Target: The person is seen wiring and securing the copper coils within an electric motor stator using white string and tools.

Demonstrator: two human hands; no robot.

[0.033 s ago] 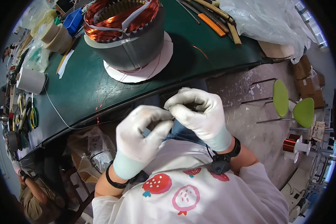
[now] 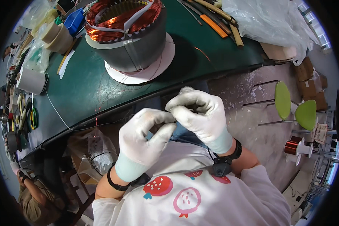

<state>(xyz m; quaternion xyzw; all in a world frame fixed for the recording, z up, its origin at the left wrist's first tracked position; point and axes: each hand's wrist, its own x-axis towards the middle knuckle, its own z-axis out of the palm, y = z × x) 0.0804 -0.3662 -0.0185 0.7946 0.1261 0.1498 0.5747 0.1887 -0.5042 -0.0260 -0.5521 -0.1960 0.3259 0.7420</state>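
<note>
Left hand (image 2: 141, 139) and right hand (image 2: 203, 118), both white-gloved, meet in the middle of the frame, fingers bent and tips close together; I cannot tell if they pinch something thin, because the fingers hide it. At the upper left of centre, copper coils (image 2: 101, 31) already sit in the metal ring (image 2: 147, 45), so this part looks done. Thin reddish wire (image 2: 96, 119) hangs loose over the front edge of the green table (image 2: 218, 54), so its end looks unfinished. From the white roll (image 2: 31, 81) at the left, a string (image 2: 72, 129) runs toward the hands, its end not clear. Tape rolls (image 2: 60, 39) lie upper left, scissors (image 2: 34, 118) below; the table edge stands between the hands and the ring
</note>
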